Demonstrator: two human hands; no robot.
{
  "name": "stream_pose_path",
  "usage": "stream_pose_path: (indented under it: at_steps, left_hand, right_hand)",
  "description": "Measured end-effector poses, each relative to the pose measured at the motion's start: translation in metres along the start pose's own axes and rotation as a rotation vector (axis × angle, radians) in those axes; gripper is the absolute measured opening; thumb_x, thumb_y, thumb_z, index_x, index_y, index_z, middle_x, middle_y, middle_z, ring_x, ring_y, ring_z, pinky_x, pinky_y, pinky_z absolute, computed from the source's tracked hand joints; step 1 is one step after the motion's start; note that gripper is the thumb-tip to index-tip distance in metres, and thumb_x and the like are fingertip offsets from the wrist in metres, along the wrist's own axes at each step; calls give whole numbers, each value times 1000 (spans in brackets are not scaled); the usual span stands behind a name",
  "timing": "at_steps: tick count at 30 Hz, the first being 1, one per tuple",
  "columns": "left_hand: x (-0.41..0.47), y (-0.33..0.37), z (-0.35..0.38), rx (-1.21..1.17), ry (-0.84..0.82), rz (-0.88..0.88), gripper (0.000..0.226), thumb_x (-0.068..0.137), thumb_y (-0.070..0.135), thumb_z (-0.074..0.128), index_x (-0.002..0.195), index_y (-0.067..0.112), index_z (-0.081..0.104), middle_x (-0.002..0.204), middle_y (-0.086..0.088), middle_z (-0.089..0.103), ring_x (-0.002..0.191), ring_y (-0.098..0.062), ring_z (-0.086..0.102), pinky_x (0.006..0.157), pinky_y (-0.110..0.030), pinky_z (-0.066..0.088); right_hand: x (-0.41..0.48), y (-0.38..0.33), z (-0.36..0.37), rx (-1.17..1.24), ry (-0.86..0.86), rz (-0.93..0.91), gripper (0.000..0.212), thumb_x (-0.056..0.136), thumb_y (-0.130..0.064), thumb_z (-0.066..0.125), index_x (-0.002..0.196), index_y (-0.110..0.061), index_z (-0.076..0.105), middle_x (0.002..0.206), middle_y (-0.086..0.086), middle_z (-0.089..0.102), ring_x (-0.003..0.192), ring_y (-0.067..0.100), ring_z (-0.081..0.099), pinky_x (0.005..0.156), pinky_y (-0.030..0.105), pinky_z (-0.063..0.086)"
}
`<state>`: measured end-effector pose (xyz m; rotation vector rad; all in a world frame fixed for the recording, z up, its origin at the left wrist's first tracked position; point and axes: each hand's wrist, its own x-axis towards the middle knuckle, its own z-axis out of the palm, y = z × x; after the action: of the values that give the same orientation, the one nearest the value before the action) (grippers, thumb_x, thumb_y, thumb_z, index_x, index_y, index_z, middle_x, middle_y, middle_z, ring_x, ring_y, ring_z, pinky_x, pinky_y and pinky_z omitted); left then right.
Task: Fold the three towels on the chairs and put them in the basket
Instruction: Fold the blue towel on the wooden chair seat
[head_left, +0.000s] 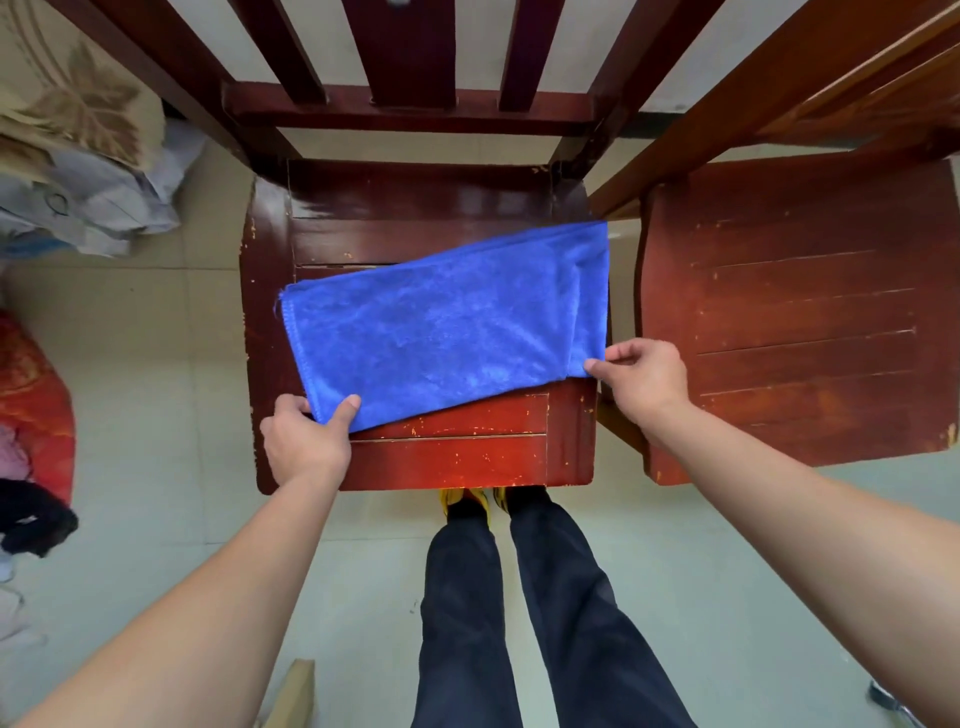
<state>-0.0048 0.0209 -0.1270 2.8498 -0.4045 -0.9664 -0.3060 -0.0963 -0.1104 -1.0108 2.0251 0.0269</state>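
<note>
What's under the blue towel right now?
The blue towel lies on the red wooden chair seat, bare slats showing around it. The left hand and right hand pinch its near corners. Whatever sits beneath the cloth is covered.

The towel (447, 322) is bright blue cloth with a soft, fuzzy, matt pile and a stitched hem along its left edge. The chair (441, 460) under it is dark red-brown wood with a glossy lacquer that catches light near the backrest. The finish is chipped and scratched to paler wood along the edges and seat slats. The neighbouring chair (800, 338) is the same lacquered wood, duller and scuffed. The floor (156, 322) is pale, smooth tile with a faint sheen. The trousers (561, 623) are dark matt cloth
</note>
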Motion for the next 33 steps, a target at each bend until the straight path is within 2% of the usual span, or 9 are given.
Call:
stream_pose_path:
  at_steps: [3, 7, 13, 15, 18, 21, 25, 29, 33]
  left_hand:
    - [4, -1, 0, -4, -6, -3, 47, 70, 47, 78, 91, 14, 51, 109, -16, 59, 94, -35, 58, 74, -38, 43]
    - [5, 1, 0, -19, -13, -30, 47, 69, 48, 78, 87, 16, 48, 110, -13, 59, 90, -33, 57, 70, -36, 43]
    - [7, 1, -1, -15, -24, -37, 47, 69, 48, 79, 85, 17, 47, 110, -12, 58, 88, -31, 56, 70, -36, 43]
    - [7, 1, -1, -17, -29, -38, 48, 68, 48, 79, 84, 17, 47, 110, -11, 59, 90, -33, 58, 70, -37, 44]
    - [6, 3, -2, -29, -24, -46, 48, 68, 47, 80, 84, 17, 47, 106, -11, 60, 90, -33, 59, 71, -38, 45]
    - [4, 7, -2, -83, -11, -57, 47, 67, 42, 82, 87, 16, 48, 100, -7, 62, 92, -32, 60, 78, -40, 49]
    - [2, 10, -5, -271, 27, -140, 55, 66, 47, 81, 101, 16, 52, 97, 0, 56, 89, -24, 54, 82, -34, 46]
    - [4, 15, -3, -329, -72, -77, 39, 70, 45, 78, 70, 13, 56, 74, 0, 60, 72, -25, 55, 68, -34, 46]
    - [0, 27, -2, -382, -46, -35, 25, 75, 26, 70, 85, 4, 65, 80, -3, 67, 71, -24, 59, 70, -35, 51]
  right_hand:
    - [4, -2, -14, -38, 84, -1, 21, 76, -30, 80, 65, -24, 63, 78, 1, 69, 72, 20, 61, 70, 30, 49]
    - [11, -5, -29, -51, 178, -34, 15, 78, -32, 77, 71, -23, 66, 81, 3, 70, 78, 22, 63, 76, 31, 51]
    - [3, -2, -20, 338, -163, 107, 15, 89, -18, 69, 80, -16, 58, 82, 3, 69, 59, 11, 68, 49, 20, 48]
    - [6, 5, -24, 319, -138, 124, 16, 90, -13, 66, 76, -15, 58, 83, 6, 70, 55, 6, 68, 54, 23, 49]
    - [8, 9, -27, 341, -121, 158, 6, 93, -13, 60, 87, -13, 62, 96, 11, 72, 73, 14, 72, 68, 31, 55]
    - [8, -6, -24, 435, -210, 179, 28, 93, -36, 57, 112, -15, 61, 103, 4, 72, 88, 18, 71, 73, 35, 56]
    - [22, -35, -12, 337, -61, -3, 42, 76, -56, 71, 91, -18, 62, 97, -2, 68, 90, 17, 66, 78, 35, 55]
    - [29, -49, -2, 213, -4, -135, 39, 77, -53, 69, 68, -19, 54, 74, -4, 62, 75, 19, 62, 75, 41, 52]
    - [23, -51, 1, 204, 38, -248, 37, 89, -46, 59, 80, -11, 55, 74, -3, 58, 75, 21, 58, 63, 32, 46]
